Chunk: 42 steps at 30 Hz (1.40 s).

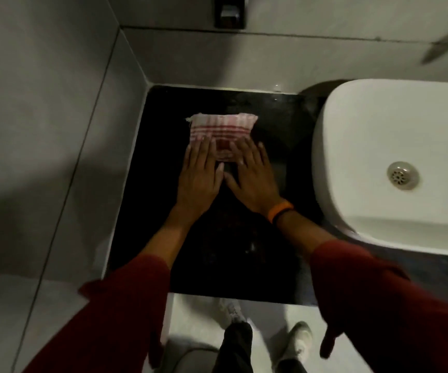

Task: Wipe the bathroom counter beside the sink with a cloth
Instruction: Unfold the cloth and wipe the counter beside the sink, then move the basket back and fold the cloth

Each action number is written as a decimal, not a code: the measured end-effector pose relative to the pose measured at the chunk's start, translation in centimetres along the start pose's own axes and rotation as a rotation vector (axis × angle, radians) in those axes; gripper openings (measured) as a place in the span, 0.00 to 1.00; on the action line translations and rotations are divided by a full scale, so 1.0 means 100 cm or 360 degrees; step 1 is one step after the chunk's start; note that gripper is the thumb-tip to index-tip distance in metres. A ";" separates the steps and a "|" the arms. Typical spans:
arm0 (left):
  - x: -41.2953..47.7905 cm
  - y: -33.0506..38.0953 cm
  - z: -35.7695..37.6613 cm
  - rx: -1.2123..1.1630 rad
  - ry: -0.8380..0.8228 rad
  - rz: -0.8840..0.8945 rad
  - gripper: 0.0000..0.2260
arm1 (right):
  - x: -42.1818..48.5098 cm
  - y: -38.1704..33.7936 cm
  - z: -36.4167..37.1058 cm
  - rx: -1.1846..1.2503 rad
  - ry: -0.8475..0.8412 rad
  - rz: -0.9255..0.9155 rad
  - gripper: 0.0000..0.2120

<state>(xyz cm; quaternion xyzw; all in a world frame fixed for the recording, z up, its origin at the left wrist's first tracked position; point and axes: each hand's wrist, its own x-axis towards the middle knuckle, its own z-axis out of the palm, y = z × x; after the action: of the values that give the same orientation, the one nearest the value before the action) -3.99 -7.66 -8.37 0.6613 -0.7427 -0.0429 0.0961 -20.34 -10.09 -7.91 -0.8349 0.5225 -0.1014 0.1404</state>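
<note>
A folded white cloth with red stripes [221, 129] lies flat on the black counter [279, 135], left of the white sink [357, 125]. My left hand [198, 176] rests palm down with its fingertips on the cloth's near left edge. Beside it, my right hand [255, 179] also lies flat, fingers spread, its fingertips on the cloth's near right edge. Both hands press on the cloth rather than grip it. An orange band sits on my right wrist.
Grey tiled walls [56, 103] close the counter at the left and back. A metal drain [403, 175] sits in the sink basin. A dark fixture [229, 12] is mounted on the back wall. Below the counter edge, my shoes stand on the pale floor [204, 313].
</note>
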 end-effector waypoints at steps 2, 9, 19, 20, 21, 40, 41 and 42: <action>-0.044 0.034 0.005 -0.0051 0.0063 0.0050 0.25 | -0.066 0.003 0.002 0.0080 0.0080 0.0044 0.33; -0.158 0.216 0.032 -0.0278 -0.0267 0.0165 0.28 | -0.277 0.094 -0.020 -0.0022 0.0119 0.0331 0.37; -0.122 0.502 0.054 -0.0422 -0.0298 0.0517 0.27 | -0.410 0.325 -0.142 -0.0122 0.0379 0.0639 0.37; -0.108 0.527 0.055 -0.0437 -0.0256 0.0538 0.26 | -0.414 0.346 -0.156 -0.0131 0.0422 0.0660 0.37; -0.096 0.552 0.055 -0.0440 -0.0221 0.0547 0.26 | -0.418 0.366 -0.168 -0.0150 0.0467 0.0680 0.37; -0.045 0.649 0.051 -0.0654 -0.0698 -0.0086 0.31 | -0.455 0.478 -0.228 0.0670 0.0652 0.1562 0.21; -0.055 0.642 0.049 -0.0704 -0.0662 -0.0075 0.31 | -0.461 0.467 -0.226 0.0613 0.0638 0.1526 0.21; -0.066 0.634 0.046 -0.0775 -0.0617 -0.0073 0.30 | -0.468 0.455 -0.224 0.0545 0.0621 0.1474 0.22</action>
<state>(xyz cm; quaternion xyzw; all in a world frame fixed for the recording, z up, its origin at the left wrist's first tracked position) -65.93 6.31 -1.33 0.6149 -0.6999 -0.3470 0.1074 -86.05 10.37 -3.43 -0.4476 0.8288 -0.2660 0.2049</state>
